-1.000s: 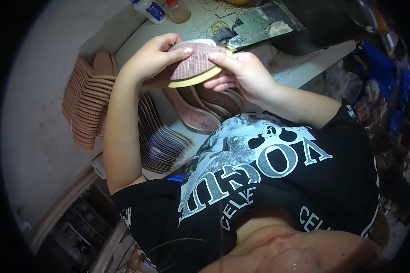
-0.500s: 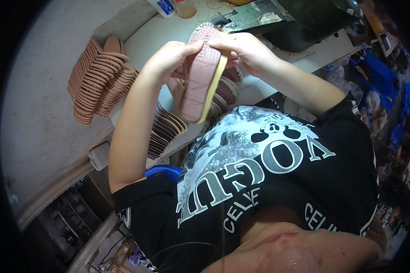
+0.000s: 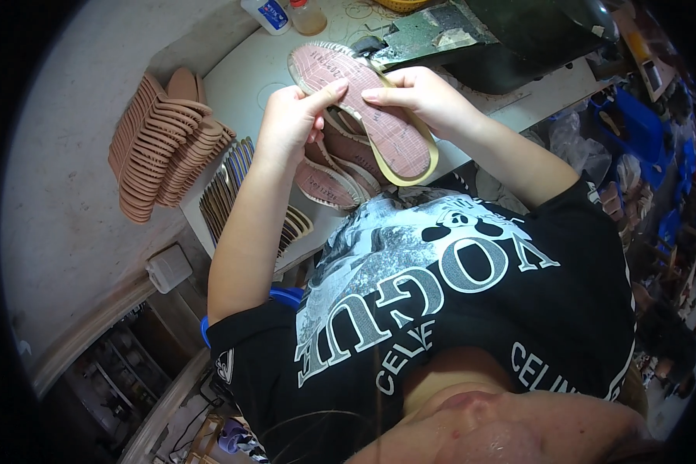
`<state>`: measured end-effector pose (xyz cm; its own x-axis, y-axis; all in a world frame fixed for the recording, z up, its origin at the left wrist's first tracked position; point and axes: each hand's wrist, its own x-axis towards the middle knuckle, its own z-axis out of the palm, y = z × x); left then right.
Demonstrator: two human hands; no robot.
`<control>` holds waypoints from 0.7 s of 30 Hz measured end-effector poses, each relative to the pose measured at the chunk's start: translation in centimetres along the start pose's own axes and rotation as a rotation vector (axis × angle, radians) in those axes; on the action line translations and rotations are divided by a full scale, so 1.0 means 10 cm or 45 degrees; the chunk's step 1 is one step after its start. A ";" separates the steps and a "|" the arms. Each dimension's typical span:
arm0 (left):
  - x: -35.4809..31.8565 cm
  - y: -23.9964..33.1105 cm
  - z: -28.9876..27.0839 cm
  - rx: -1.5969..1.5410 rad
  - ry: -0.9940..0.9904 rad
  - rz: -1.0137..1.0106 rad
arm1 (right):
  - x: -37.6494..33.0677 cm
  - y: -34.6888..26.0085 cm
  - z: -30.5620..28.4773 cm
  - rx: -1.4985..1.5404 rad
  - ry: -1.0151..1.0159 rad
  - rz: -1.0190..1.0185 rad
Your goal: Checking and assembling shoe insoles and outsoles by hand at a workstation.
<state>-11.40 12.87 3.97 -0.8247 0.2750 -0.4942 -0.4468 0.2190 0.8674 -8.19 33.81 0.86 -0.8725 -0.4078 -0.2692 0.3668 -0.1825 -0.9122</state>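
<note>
- Worktop (image 3: pixel 232 77), pale and smudged, carries the scene; a dark machine base (image 3: pixel 518 39) sits along its far edge.
- Stacked pink soles (image 3: pixel 162 147) stand fanned at the worktop's left edge, with a second row (image 3: pixel 232 185) nearer the front edge.
- Loose soles (image 3: pixel 332 182) lie piled at the front edge under the hands.
- Pink insole (image 3: pixel 363 108) with a tan rim is held above that pile, flat face up.
- Left hand (image 3: pixel 290 127) pinches its left edge, thumb on top.
- Right hand (image 3: pixel 417 97) grips its right edge, fingers pressed on the face.
- Two small bottles (image 3: pixel 286 11) stand at the far edge.
</note>
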 end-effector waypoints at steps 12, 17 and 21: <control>0.12 0.20 -0.07 -0.038 0.146 0.002 | -0.59 0.14 0.30 0.321 0.021 0.204; 0.42 0.36 -0.31 0.186 0.119 -0.099 | -0.38 0.03 0.45 0.541 0.115 0.041; 0.89 0.40 -0.67 0.688 0.046 -0.198 | -0.19 -0.05 0.58 0.643 0.209 0.043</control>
<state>-22.85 9.93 3.43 -0.7788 0.1710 -0.6035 -0.3308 0.7055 0.6268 -4.88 29.46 3.65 -0.8819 -0.2825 -0.3775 0.4696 -0.5964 -0.6509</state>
